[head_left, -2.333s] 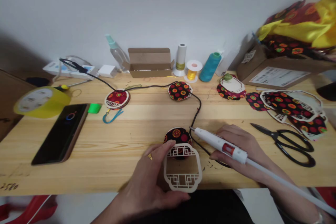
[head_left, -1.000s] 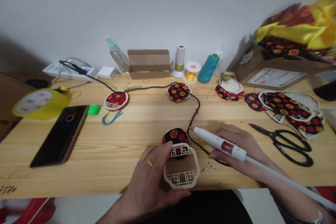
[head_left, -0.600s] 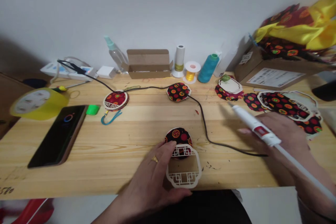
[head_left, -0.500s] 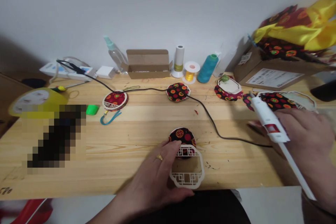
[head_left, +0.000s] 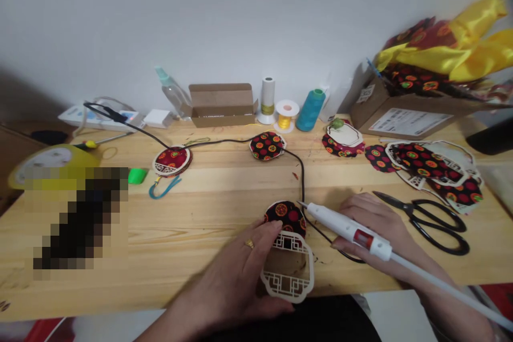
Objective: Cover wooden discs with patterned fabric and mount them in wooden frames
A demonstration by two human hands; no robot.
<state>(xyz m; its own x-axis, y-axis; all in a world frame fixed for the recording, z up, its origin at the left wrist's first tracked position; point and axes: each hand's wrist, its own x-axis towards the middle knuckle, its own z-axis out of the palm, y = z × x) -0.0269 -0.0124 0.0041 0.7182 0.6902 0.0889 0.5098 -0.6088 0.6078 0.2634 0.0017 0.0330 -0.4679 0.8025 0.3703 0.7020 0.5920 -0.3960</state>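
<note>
My left hand (head_left: 244,262) grips a pale lattice frame (head_left: 308,272) with scalloped edges at the table's front edge, thumb below and fingers above. A round piece of dark patterned fabric (head_left: 285,215) lies just beyond the frame, partly covered by it and by my fingertips. In my right hand (head_left: 377,230) is a white hot glue gun (head_left: 344,225), a long glue stick running out of its back. Its nozzle points left, close to the fabric piece's upper right edge; whether it touches cannot be made out. Black-handled scissors (head_left: 420,216) lie right of my right hand.
A black cord (head_left: 301,176) crosses the table. Several fabric-covered pieces (head_left: 267,146) lie farther back. Thread spools (head_left: 311,110), an open small carton (head_left: 222,112) and a spray bottle (head_left: 173,93) line the wall. A cardboard box (head_left: 404,112) with fabric stands at right.
My right hand has brought the glue gun left from the pile of pieces to the fabric piece, uncovering the scissors. The left hand still holds the frame. The view has shifted slightly.
</note>
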